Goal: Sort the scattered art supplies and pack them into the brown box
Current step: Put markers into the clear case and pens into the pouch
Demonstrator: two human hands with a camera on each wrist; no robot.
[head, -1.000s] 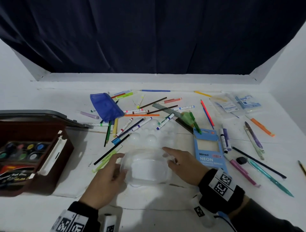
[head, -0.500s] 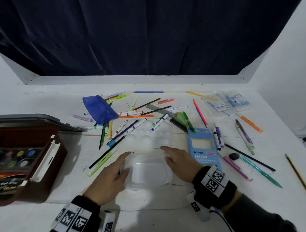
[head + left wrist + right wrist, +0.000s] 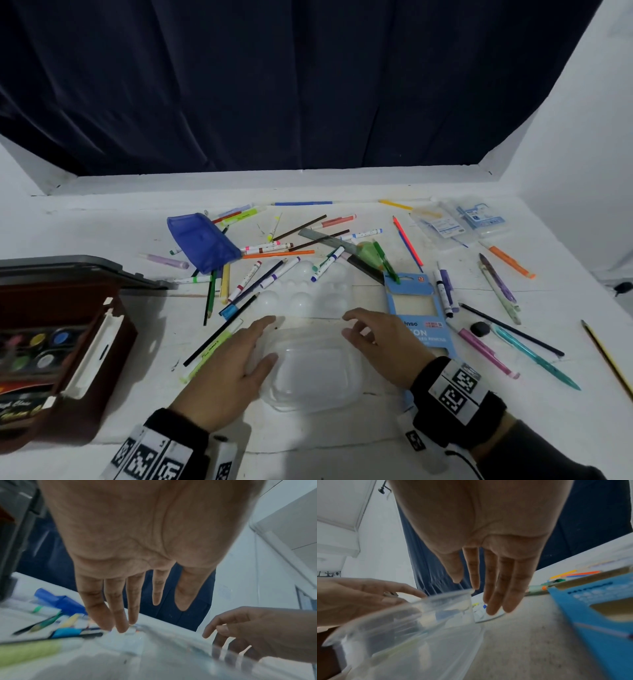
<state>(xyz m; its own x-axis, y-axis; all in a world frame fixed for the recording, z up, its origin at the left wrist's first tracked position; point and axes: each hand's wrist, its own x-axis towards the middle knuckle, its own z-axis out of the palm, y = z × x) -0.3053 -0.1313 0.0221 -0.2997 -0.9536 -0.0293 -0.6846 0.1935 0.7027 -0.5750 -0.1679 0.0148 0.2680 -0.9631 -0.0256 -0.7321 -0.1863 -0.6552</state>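
Note:
A clear plastic container [image 3: 310, 373] lies on the white table in front of me, between my two hands. My left hand [image 3: 267, 339] lies flat along its left side, fingers straight, thumb on the rim. My right hand [image 3: 349, 325] hovers at its right far corner with loosely bent fingers, gripping nothing. In the right wrist view my straight fingertips [image 3: 494, 609] touch the container's rim [image 3: 447, 596]. The brown box [image 3: 85, 370] stands open at the left with paint pots [image 3: 37, 346] inside. Markers and pencils [image 3: 274, 270] lie scattered beyond.
A white palette [image 3: 308, 291] lies just past the container. A blue pencil box [image 3: 414, 308] sits under my right wrist. A blue pouch [image 3: 202, 240], a ruler [image 3: 329, 240], plastic packets [image 3: 455, 222] and more pens [image 3: 500, 284] fill the far and right table. Dark curtain behind.
Both hands held the container's sides before. Now the fingers have straightened and loosened, and the right hand has lifted slightly off the rim. The container stays in place.

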